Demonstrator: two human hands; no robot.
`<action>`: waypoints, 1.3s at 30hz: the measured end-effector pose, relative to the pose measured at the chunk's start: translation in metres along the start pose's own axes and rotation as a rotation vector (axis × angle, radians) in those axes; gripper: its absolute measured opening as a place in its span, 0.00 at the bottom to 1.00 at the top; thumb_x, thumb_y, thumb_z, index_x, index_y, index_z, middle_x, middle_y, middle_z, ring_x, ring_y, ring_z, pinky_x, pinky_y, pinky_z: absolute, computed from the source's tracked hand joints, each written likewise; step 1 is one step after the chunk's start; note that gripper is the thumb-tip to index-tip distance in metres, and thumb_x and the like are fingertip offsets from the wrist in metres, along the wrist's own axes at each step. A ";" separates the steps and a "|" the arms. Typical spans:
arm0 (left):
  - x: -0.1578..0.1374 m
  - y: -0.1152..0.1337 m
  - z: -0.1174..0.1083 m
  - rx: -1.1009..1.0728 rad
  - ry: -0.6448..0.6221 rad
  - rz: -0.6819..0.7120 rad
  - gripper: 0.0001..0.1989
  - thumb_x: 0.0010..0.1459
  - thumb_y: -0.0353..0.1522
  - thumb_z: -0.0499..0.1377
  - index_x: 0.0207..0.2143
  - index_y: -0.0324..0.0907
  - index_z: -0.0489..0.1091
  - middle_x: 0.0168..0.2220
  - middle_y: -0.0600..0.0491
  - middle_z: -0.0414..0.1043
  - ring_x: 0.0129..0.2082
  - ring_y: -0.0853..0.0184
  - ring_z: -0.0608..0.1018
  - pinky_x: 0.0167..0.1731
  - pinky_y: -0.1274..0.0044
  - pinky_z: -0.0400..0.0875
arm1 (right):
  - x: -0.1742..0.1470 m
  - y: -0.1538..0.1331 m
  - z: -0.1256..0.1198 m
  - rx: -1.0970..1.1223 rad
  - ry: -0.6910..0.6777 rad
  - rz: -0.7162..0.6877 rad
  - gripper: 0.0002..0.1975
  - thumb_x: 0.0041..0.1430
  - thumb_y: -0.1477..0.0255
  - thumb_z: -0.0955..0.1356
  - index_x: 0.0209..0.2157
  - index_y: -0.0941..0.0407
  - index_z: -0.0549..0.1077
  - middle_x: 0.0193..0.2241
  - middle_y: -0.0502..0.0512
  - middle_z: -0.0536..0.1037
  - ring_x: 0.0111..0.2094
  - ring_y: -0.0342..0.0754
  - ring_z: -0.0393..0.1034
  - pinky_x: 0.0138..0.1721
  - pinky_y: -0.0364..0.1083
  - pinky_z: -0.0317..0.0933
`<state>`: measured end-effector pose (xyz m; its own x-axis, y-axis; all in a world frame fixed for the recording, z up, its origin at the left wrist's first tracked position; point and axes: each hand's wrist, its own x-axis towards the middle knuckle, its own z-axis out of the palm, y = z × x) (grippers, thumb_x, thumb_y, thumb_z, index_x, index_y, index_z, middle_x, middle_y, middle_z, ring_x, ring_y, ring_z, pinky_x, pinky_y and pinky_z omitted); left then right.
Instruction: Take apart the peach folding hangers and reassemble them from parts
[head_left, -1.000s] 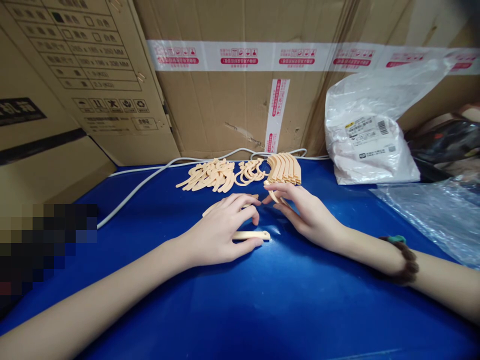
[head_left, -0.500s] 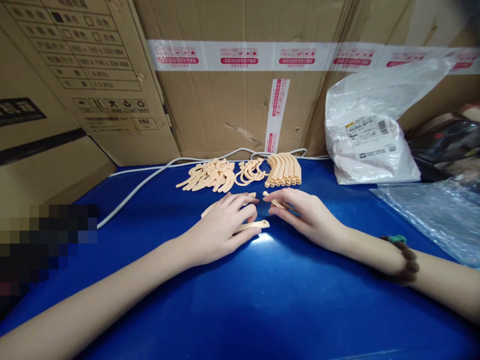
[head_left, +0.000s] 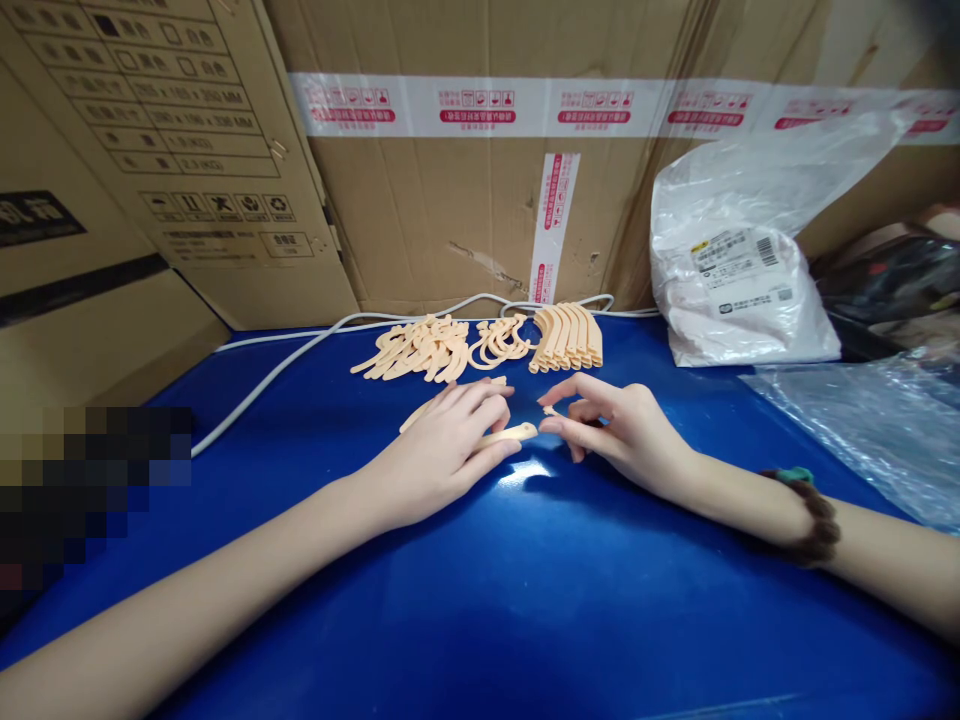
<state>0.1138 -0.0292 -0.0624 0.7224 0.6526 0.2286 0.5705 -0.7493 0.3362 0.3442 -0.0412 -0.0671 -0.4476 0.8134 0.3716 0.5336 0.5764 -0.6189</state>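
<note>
My left hand [head_left: 439,445] is closed around a beige hanger arm [head_left: 516,434], whose holed end sticks out past the thumb. Under the same hand lies another beige hanger arm [head_left: 415,415], mostly covered. My right hand [head_left: 637,430] pinches a small beige hanger hook [head_left: 550,410] between thumb and forefinger, just right of the holed end and apart from it; the fingers hide most of the hook. Beyond the hands lie a loose pile of hanger arms [head_left: 420,350], several hooks [head_left: 499,342] and a neat row of curved arms [head_left: 568,338].
A blue table [head_left: 480,600] spreads beneath everything. Cardboard boxes [head_left: 420,200] stand along the back and left. A white cable [head_left: 277,375] runs behind the piles. At the right are a white plastic bag [head_left: 742,280] and a clear plastic sheet [head_left: 855,430].
My right hand has lifted slightly and turned, drawing the hook close to its fingertips. The holed end of the arm in my left hand has risen a little.
</note>
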 end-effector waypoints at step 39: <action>0.000 -0.003 0.002 -0.046 0.092 -0.085 0.11 0.68 0.40 0.47 0.37 0.44 0.61 0.50 0.48 0.68 0.55 0.59 0.68 0.53 0.64 0.63 | 0.002 -0.003 -0.002 -0.298 -0.088 -0.146 0.07 0.60 0.70 0.66 0.30 0.57 0.73 0.34 0.56 0.74 0.37 0.47 0.68 0.39 0.46 0.63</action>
<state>0.1127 -0.0267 -0.0651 0.6320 0.7227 0.2797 0.6080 -0.6862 0.3993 0.3424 -0.0411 -0.0630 -0.5881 0.7183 0.3718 0.6398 0.6944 -0.3294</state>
